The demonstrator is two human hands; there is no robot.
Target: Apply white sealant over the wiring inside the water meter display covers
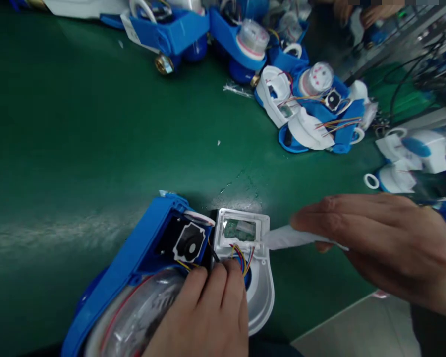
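Observation:
In front of me lies an opened water meter with a blue housing [141,248], a clear dome [144,312] and a square black part in its open compartment. Beside it on the right is the meter's white cover [262,297], its inside facing up, with a green circuit board [240,229] behind a window and coloured wires below. My left hand [208,307] rests its closed fingers on the cover's inner edge by the wires; the fingertips are partly hidden. My right hand [390,243] pinches a folded white tissue [290,239], whose tip touches the cover beside the window.
Several blue meters [182,34] stand along the far side of the green table [78,124]. Opened meters with loose wires [315,109] lie at the right, near white parts [397,173] and a white ring [371,181]. Another person's hands [379,14] show at the top right.

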